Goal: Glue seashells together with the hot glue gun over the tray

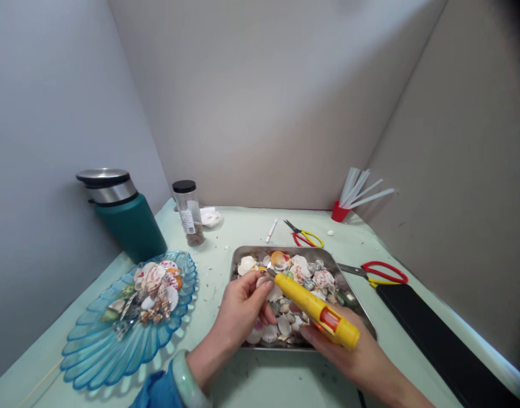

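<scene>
My right hand (345, 345) is wrapped round a yellow hot glue gun (311, 306), whose nozzle points up and left. Close to the nozzle tip, my left hand (247, 300) pinches a small pale seashell (273, 290) between thumb and fingers; the shell is partly hidden by the fingers and the gun. Both hands are over a metal tray (238, 255) filled with many seashells (300, 266) of white, orange and speckled kinds. Whether the nozzle touches the shell, I cannot tell.
On the left, a blue scalloped plate (94, 351) bears a cluster of shells (158, 289). Behind it stand a teal bottle (130, 226) and a clear jar (187, 212). Small scissors (305, 235), larger scissors (383, 273), a black slab (434, 334), a marker (271, 230) and a red cup (340, 212) with glue sticks lie around.
</scene>
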Tool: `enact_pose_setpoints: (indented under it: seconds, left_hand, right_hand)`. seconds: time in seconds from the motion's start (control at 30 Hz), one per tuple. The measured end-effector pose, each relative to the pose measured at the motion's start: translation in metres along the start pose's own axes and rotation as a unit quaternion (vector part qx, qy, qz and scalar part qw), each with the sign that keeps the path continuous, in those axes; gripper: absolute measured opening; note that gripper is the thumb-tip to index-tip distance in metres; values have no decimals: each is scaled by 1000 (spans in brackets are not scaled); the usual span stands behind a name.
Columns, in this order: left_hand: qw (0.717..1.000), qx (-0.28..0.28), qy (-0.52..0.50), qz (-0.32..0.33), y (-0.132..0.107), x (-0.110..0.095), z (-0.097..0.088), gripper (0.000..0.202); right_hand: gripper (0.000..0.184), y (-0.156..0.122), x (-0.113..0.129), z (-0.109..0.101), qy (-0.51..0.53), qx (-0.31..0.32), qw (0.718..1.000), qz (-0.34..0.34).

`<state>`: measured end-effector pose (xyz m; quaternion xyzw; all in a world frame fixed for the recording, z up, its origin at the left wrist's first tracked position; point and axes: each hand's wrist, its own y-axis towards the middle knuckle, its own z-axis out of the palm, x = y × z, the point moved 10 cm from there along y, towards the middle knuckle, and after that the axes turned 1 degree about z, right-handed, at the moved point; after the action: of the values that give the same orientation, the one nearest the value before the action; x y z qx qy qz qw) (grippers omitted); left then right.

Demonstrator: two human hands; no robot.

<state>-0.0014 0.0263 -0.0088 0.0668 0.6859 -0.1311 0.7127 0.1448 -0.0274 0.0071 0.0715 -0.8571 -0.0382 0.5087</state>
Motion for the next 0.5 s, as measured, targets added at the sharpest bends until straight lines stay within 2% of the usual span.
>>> enact_pose_setpoints:
  seconds: [0.2, 0.43, 0.5]
  left_hand:
    - [1000, -25, -4, 16, -1, -6, -5, 27]
    - [998, -47, -34, 24, -1, -6, -10, 30]
    - [997, -53, -41, 25, -1, -6, -11, 31]
  right_hand:
    - [33, 2, -7, -2, 9, 1, 1000, 19]
    - [30, 3, -5, 1, 9, 28, 1000, 4]
    - [30, 3, -5, -2, -8, 14, 1000, -8]
